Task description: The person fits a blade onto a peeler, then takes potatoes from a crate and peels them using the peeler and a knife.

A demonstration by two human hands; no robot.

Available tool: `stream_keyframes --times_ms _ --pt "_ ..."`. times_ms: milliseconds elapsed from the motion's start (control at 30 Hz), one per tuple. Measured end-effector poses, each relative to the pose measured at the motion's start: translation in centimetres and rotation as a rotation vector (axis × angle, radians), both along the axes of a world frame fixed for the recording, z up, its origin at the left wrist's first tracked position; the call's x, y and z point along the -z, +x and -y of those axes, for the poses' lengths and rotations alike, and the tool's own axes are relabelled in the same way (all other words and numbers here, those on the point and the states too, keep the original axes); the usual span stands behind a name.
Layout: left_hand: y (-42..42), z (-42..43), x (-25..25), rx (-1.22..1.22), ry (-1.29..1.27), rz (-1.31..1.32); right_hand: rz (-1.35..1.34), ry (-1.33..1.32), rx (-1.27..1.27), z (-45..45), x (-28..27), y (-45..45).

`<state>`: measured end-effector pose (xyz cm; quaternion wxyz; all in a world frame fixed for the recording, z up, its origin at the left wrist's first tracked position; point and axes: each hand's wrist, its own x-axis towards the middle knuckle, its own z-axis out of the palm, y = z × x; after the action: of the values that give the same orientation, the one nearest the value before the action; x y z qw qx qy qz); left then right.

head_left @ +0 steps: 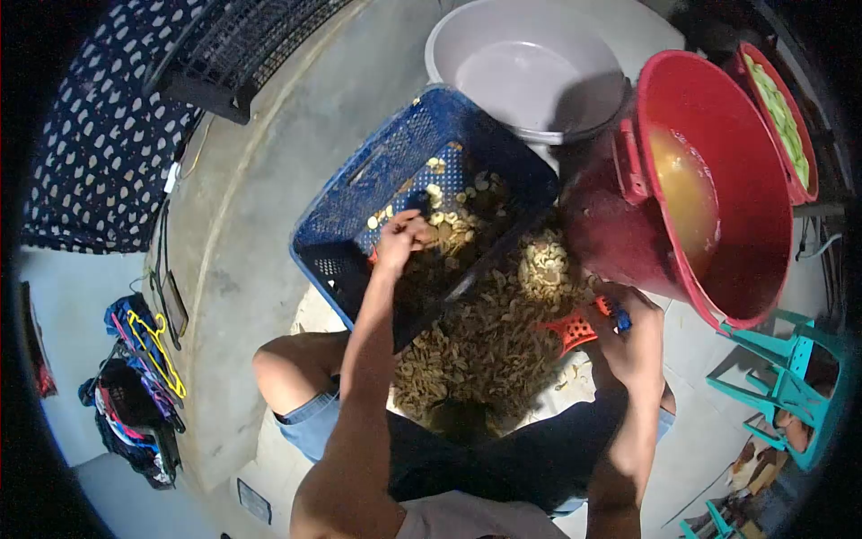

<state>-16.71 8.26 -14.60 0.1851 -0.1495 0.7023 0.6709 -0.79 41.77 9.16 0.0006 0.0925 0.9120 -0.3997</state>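
My left hand [401,242] reaches into a blue plastic crate [346,193], its fingers curled together. What it holds, if anything, I cannot make out. Around it in the crate lie pale round slices [437,202] and darker brown pieces. A small bit of orange shows under the wrist. My right hand [628,332] is closed around an orange perforated plastic tool [572,332] with a blue part by the fingers. Between my legs lies a heap of brown, shred-like pieces [476,355], touching the crate, with paler ones [545,265] at its far end.
A large red bucket [620,242] of cloudy yellowish liquid leans close on the right. Behind the crate stands a wide pale basin [521,76]. A red container of light green pieces [781,117], teal stools [790,368], a black crate [242,54] and hangers [157,350] surround the floor.
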Motion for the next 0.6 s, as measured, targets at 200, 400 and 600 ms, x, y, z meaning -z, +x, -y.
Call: stream_keyframes --times_ms 200,400,600 --pt "5.1 12.8 26.7 1.102 -1.294 0.012 0.079 0.065 -0.033 1.5 0.9 -2.8" --pt "8.9 11.2 32.6 0.928 -1.241 0.116 0.126 0.073 -0.031 2.7 1.0 -4.8" --pt "7.2 6.9 18.9 0.165 -0.858 0.099 0.108 0.078 -0.039 3.0 1.7 -4.8"
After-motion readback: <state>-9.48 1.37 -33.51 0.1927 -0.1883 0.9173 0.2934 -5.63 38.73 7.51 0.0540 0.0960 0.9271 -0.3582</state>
